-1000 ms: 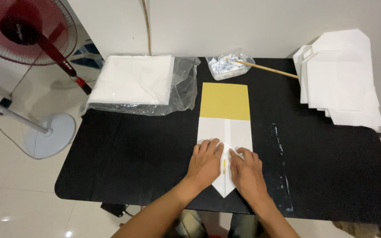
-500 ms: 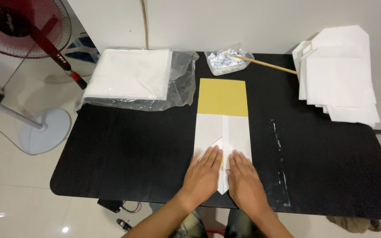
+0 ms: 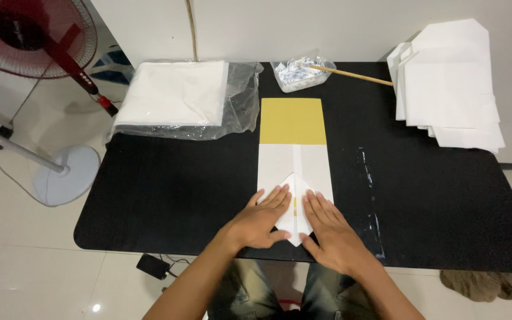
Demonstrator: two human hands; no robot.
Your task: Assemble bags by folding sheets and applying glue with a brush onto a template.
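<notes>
Your left hand [image 3: 261, 222] and right hand [image 3: 332, 236] lie flat, fingers spread, gripping nothing, pressing the folded point of the paper [image 3: 294, 172] at the bench's [image 3: 149, 201] near edge. Press evenly either side of the paper's centre seam.

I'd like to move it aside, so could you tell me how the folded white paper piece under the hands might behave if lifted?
The folded paper piece looks thin and flat, so probably light and floppy. Its pressed point may spring open once both hands release.

Folded white paper bag [image 3: 294, 163], flat, mid-table
</notes>
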